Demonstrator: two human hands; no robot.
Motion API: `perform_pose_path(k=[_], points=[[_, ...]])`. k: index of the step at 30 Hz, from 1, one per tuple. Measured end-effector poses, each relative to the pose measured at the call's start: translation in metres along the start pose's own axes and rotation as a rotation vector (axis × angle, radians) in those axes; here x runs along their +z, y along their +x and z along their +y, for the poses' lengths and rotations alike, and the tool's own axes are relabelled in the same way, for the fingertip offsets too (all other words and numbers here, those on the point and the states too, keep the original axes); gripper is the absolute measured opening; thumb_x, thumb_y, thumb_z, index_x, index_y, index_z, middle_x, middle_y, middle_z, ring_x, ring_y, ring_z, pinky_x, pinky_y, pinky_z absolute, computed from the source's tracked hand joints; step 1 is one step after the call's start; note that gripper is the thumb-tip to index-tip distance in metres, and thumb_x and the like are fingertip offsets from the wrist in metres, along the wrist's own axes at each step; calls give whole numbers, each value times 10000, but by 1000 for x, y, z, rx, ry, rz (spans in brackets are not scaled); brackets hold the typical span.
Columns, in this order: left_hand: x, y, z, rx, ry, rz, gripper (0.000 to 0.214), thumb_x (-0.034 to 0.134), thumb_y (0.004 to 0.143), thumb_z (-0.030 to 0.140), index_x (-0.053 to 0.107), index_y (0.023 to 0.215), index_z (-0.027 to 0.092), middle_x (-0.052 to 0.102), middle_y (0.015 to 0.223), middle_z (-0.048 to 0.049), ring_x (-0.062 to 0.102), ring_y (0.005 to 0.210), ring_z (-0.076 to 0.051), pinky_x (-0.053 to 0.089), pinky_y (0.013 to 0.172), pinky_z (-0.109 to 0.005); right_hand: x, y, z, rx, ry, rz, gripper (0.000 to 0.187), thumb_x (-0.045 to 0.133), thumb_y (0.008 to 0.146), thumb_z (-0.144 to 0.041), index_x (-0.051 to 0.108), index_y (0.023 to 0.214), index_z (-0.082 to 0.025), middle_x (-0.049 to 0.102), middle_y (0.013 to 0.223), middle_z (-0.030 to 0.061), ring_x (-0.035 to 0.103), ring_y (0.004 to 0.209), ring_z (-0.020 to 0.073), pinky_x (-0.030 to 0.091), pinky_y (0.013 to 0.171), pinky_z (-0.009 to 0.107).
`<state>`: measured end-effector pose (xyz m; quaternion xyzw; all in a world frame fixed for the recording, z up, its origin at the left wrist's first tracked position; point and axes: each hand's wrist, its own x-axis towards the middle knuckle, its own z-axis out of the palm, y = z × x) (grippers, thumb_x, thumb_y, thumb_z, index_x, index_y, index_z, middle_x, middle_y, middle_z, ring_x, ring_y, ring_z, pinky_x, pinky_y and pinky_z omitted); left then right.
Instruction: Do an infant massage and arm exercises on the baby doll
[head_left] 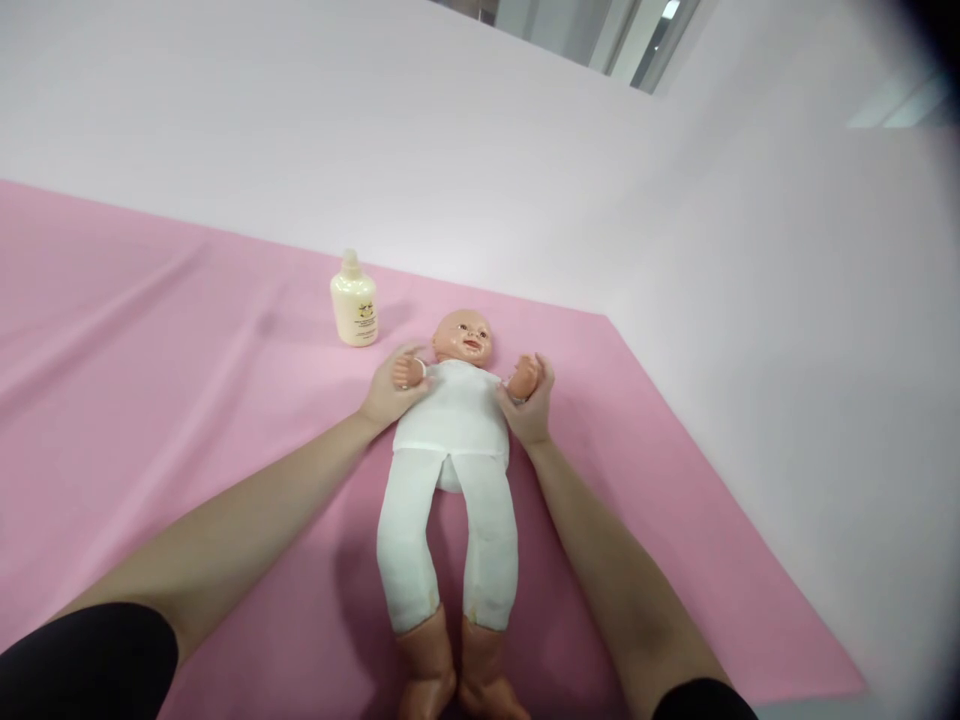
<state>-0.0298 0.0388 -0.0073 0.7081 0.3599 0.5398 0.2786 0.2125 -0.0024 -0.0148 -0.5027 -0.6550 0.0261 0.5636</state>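
Observation:
A baby doll (454,420) in a white cloth body lies on its back on a pink sheet (187,400), head away from me and plastic feet toward me. My left hand (390,392) wraps around the doll's arm on the left side, near its small plastic hand. My right hand (531,402) grips the doll's other arm, whose plastic hand shows just above my fingers. Both my forearms reach in from the bottom of the view on either side of the doll's legs.
A cream lotion bottle (354,302) stands upright on the sheet, just left of the doll's head. A pale wall (480,160) rises behind the sheet, and the sheet's right edge (720,470) runs diagonally beside the doll.

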Motion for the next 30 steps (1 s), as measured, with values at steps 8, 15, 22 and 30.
perform_pose_path(k=[8,15,22,30], points=[[3,3,-1,28,147,-7,554,544,844,410,409,1317,156,551,1283,-138,525,1202,-260,391,1065,-444,2,0,2,-16,-59,-116,752,504,873,-442,111,1452,-167,427,1381,204,479,1259,275,415,1050,490],[4,9,-26,4,176,-2,675,431,911,334,135,1497,179,227,1552,-141,193,1443,-274,167,1184,-489,-4,9,7,59,-134,-145,616,331,944,-347,81,1495,-228,230,1550,99,243,1425,241,253,1148,526],[1,9,-23,-134,206,-63,593,416,898,299,280,1472,248,450,1442,-79,431,1317,-294,329,1104,-503,-3,8,15,217,-203,-186,558,416,881,-317,314,1425,-245,537,1327,92,509,1211,276,395,1036,523],[-1,8,-13,-276,188,-34,615,522,846,391,375,1412,198,494,1392,-119,505,1238,-337,409,1030,-512,-2,7,15,359,-50,-120,669,547,793,-333,325,1413,-222,466,1410,102,491,1239,293,410,1031,514]])
